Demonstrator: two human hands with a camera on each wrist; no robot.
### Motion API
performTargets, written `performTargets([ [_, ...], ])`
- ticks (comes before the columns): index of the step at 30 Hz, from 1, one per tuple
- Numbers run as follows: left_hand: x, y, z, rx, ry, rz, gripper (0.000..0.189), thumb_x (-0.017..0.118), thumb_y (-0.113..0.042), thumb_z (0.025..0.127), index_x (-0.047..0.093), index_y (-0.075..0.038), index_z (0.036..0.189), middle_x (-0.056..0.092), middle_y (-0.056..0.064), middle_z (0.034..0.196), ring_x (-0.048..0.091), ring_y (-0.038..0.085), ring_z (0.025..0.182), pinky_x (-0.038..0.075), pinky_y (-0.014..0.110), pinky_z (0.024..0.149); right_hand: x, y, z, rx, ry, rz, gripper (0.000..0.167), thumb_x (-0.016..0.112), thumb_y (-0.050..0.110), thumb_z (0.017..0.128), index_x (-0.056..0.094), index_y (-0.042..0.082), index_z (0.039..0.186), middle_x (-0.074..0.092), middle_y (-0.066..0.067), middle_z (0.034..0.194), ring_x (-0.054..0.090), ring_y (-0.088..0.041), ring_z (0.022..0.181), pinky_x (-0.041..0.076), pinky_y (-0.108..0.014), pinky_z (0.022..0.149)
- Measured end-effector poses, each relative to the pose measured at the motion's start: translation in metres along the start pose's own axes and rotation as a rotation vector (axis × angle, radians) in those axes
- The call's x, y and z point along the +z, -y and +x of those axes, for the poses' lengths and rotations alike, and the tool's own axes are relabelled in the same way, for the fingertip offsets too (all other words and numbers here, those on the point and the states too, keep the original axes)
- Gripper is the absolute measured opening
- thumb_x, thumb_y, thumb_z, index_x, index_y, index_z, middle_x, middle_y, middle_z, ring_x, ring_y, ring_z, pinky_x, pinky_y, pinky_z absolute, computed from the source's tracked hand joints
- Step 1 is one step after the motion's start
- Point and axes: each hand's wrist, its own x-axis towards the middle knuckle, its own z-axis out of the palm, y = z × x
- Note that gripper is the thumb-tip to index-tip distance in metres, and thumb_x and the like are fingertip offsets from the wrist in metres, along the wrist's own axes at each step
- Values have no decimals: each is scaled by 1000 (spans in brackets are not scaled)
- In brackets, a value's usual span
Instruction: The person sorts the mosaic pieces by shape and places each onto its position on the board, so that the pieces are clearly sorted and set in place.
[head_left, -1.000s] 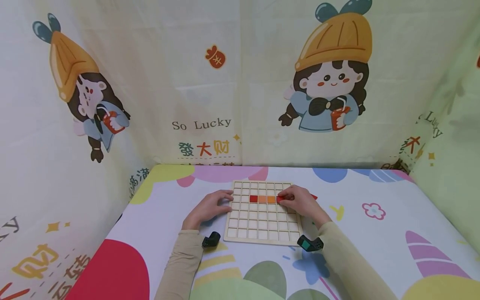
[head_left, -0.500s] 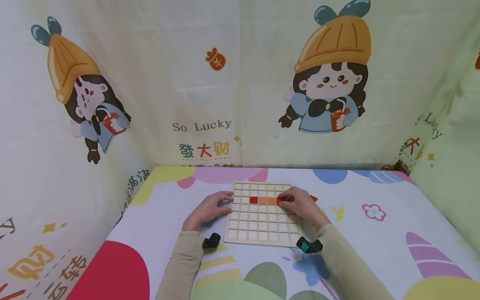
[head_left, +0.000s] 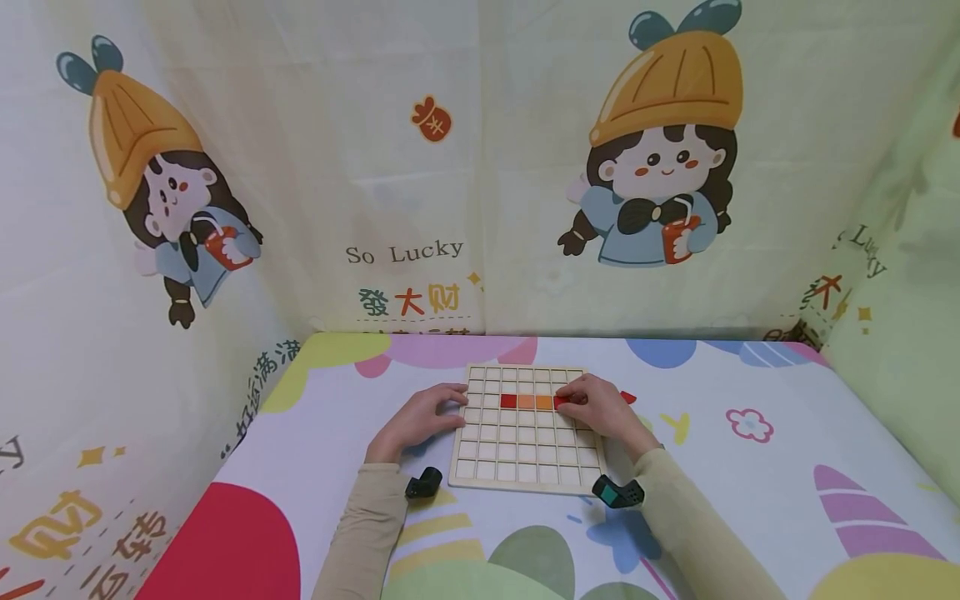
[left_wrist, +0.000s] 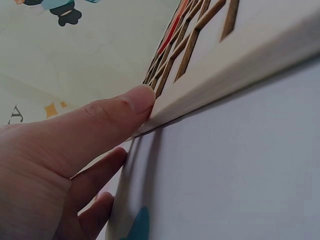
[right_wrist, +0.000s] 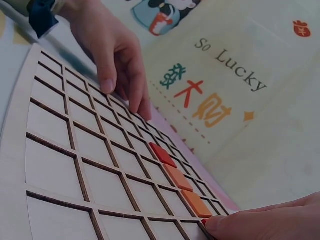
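Note:
A pale wooden grid board (head_left: pixel 517 487) lies on the table. One row holds a red square tile (head_left: pixel 509 402), a light orange tile (head_left: pixel 527 402) and a deeper orange tile (head_left: pixel 545 402), side by side. Right of them, my right hand (head_left: pixel 603 410) pinches another red tile (head_left: pixel 558 402) at its cell, its fingers covering most of it. My left hand (head_left: pixel 416 422) touches the board's left edge with loosely bent fingers. In the left wrist view the thumb (left_wrist: pixel 140 98) presses on the wooden frame (left_wrist: pixel 210 90). The right wrist view shows the right thumb (right_wrist: pixel 220 226) against the red tile's edge.
A red piece (head_left: pixel 628 397) lies on the table just beyond the right hand, partly hidden by it. The patterned tablecloth (head_left: pixel 337 442) reaches to a printed fabric wall (head_left: pixel 517 283) behind, with more fabric at both sides.
Both hands, the board and the tiles stay as they were. Only the head view shifts very slightly.

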Motion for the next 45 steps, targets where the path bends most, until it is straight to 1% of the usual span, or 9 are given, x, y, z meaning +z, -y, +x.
performTargets([
  [5, 0, 0, 0, 4, -1, 0, 28, 76, -15, 86, 68, -8, 112, 54, 4, 141, 42, 26, 137, 33, 44, 114, 1, 0, 0, 19, 5, 6, 25, 73, 15, 88, 73, 6, 111, 61, -3, 96, 54, -19, 86, 49, -33, 75],
  [10, 0, 0, 0, -4, 1, -6, 28, 75, -15, 86, 68, -7, 112, 54, 5, 142, 41, 26, 137, 32, 44, 114, 2, 0, 0, 38, 11, 23, 24, 73, 15, 88, 74, 8, 111, 60, -2, 96, 53, -18, 85, 48, -32, 75],
  [17, 0, -2, 0, -2, -4, -3, 28, 75, -15, 86, 68, -7, 112, 54, 5, 141, 41, 26, 137, 32, 44, 114, 1, 0, 0, -1, 2, 1, 23, 73, 13, 88, 73, 6, 110, 61, -4, 95, 55, -18, 84, 49, -33, 74],
  [23, 0, -1, 1, 2, -5, 9, 28, 76, -16, 86, 68, -7, 112, 54, 5, 141, 42, 26, 137, 32, 44, 115, 2, -2, 2, -6, -2, -17, 23, 74, 14, 88, 73, 5, 109, 61, -4, 96, 54, -18, 84, 50, -34, 75],
  [31, 1, 2, 1, 7, -4, 4, 27, 75, -18, 87, 69, -9, 112, 54, 4, 141, 42, 26, 137, 32, 44, 114, 3, -1, 2, -4, -6, -8, 23, 74, 13, 87, 73, 5, 109, 61, -4, 95, 54, -18, 83, 50, -34, 75],
  [41, 0, 4, 2, 6, -4, 0, 27, 76, -18, 86, 69, -9, 111, 54, 4, 141, 41, 27, 137, 32, 45, 114, 4, -1, 2, 30, 0, -3, 24, 74, 17, 87, 73, 8, 110, 60, -2, 96, 52, -19, 84, 49, -33, 75],
  [45, 1, 4, 2, 1, -3, 1, 27, 76, -19, 87, 69, -10, 111, 54, 3, 142, 41, 26, 137, 32, 45, 114, 4, 0, 1, 14, -4, -7, 24, 74, 16, 87, 73, 7, 109, 60, -3, 95, 52, -19, 83, 49, -34, 74],
])
